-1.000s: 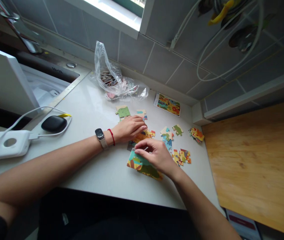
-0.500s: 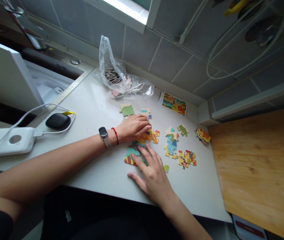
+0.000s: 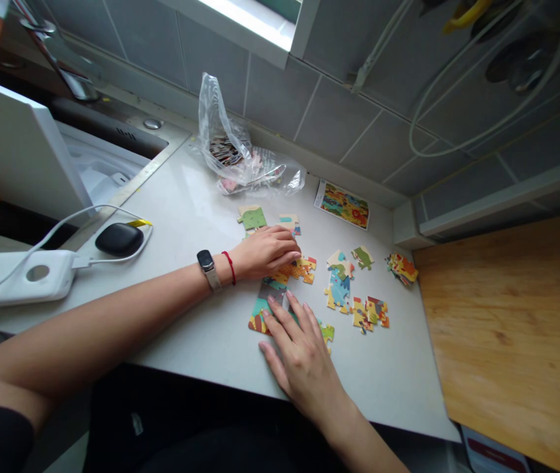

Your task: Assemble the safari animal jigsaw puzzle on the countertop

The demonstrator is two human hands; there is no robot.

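Note:
My left hand [image 3: 270,252] lies over the upper part of a partly joined jigsaw puzzle [image 3: 260,314], its fingers closed and curled down. Whatever is under those fingertips is hidden. An orange spotted piece [image 3: 304,269] shows just beside its thumb. Lower down, my right hand [image 3: 302,351] is open, with its stretched fingertips resting on the grey and teal puzzle pieces. A green puzzle piece [image 3: 327,333] sticks out to the right of those fingers. Above my left hand are a green piece [image 3: 251,217] and a cream and blue piece [image 3: 289,222].
Joined blue pieces [image 3: 339,289], yellow-brown pieces [image 3: 369,313], a green piece [image 3: 363,257] and a small pile [image 3: 402,269] lie to the right. Behind are a picture card [image 3: 343,205] and a clear plastic bag [image 3: 240,164]. A white charger [image 3: 18,279] and black case [image 3: 119,240] sit left.
My right hand has slid slightly down, uncovering more of the grey and teal pieces and the green piece at its right. My left hand keeps its place on the puzzle.

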